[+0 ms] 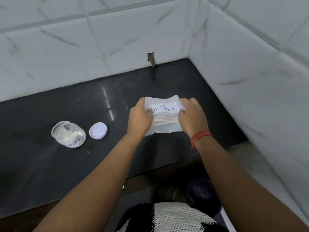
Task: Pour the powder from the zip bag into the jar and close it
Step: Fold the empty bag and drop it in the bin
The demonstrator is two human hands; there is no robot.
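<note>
A clear zip bag (164, 117) with a white label reading "POWDER" and a red zip line is held above the dark counter. My left hand (139, 118) grips its left side and my right hand (192, 116) grips its right side. The label reads upside down to me. A clear glass jar (67, 133) stands open at the left of the counter, with white powder inside and a handwritten label. Its white round lid (98, 130) lies flat on the counter just right of the jar, apart from it.
The black counter (50, 164) runs into a corner of white marble-look tiled walls (250, 72) at the back and right. A small cut-out (151, 59) sits low in the back wall. The counter's front edge passes under my forearms.
</note>
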